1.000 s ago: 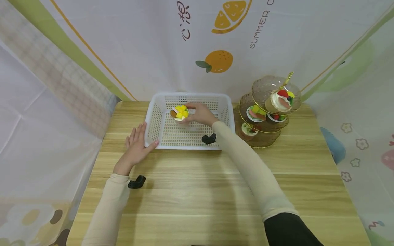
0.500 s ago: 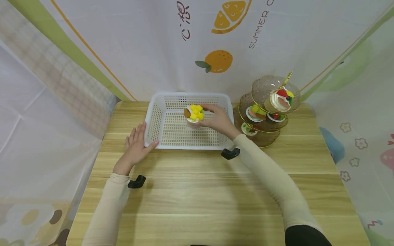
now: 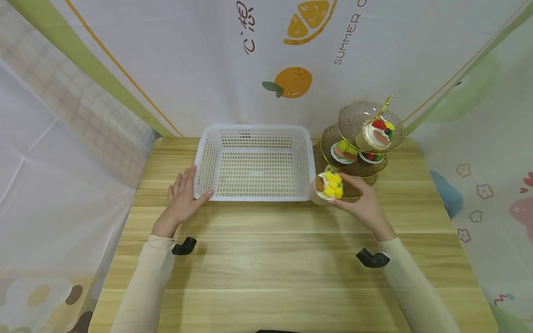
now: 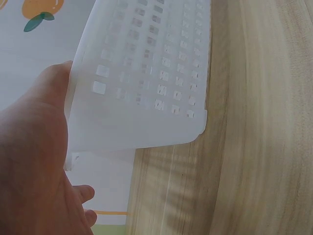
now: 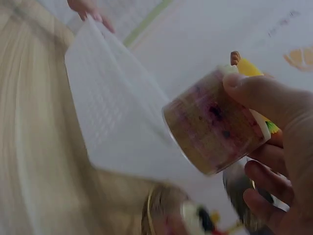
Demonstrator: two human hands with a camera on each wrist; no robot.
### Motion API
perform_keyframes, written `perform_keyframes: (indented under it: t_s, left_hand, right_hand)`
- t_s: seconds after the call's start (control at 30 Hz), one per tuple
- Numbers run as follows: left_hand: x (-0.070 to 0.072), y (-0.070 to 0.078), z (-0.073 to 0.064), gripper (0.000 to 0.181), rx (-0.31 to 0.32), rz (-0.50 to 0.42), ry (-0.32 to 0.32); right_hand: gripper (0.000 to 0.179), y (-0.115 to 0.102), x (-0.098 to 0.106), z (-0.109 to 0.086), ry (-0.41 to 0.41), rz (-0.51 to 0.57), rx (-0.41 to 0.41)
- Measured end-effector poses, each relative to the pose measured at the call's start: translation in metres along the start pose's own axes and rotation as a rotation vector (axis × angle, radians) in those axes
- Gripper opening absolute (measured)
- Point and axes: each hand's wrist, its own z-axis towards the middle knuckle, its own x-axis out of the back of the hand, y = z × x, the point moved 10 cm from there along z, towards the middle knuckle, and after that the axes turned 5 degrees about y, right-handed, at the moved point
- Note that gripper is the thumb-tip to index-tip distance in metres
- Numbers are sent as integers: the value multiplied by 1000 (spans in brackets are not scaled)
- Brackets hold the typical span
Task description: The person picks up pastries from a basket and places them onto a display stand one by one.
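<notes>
My right hand [image 3: 363, 203] grips a toy dessert cup [image 3: 324, 196] by its top, thumb on the near side. Yellow cubes, white cream and a brown piece top the cup. Its clear side shows brown and pink layers in the right wrist view, where the cup [image 5: 215, 122] tilts. The cup is just off the right end of the white plastic basket [image 3: 254, 200], overlapping the front of the tiered stand in the head view. My left hand [image 3: 180, 203] rests at the basket's left front corner, fingers straight along the outside and thumb on the rim [image 4: 73, 93].
A gold-rimmed tiered stand [image 3: 349, 115] is at the back right. On its top tier sits a cream dessert [image 3: 376, 134]; two dessert cups, one with green and pink topping [image 3: 343, 152], occupy the tier below. A printed curtain [image 3: 187, 69] hangs behind the wooden table [image 3: 258, 259].
My right hand has carried the dessert cup from inside the basket rightward and toward me, past the basket's right end. My left hand has stayed on the corner.
</notes>
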Motion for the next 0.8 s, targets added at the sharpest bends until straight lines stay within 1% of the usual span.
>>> perform_keyframes:
  t_s: [0.13,0.23,0.33,0.47,0.63,0.8]
  left_hand:
    - [0,1,-1,98,-7,-7,-3]
    - [1,1,-1,98,-7,-8,-2]
    - [2,0,-1,98,-7,-4,4]
    - [2,0,0,98,-7,1,5]
    - [0,0,1,98,-12,-9,4]
    - [0,1,1,98,-8,-8,2]
  right_hand:
    - [72,45,29,-29,36,-20,-186]
    - [73,70,48,-45,92,-52,-264]
    - [72,88,63,-53,149,-85,-291]
    - [71,102,77,-56,206,-137,-321]
    - [74,110,89,-50,248,-186,-336]
    - [73,112,93,-37,247,-229,-311]
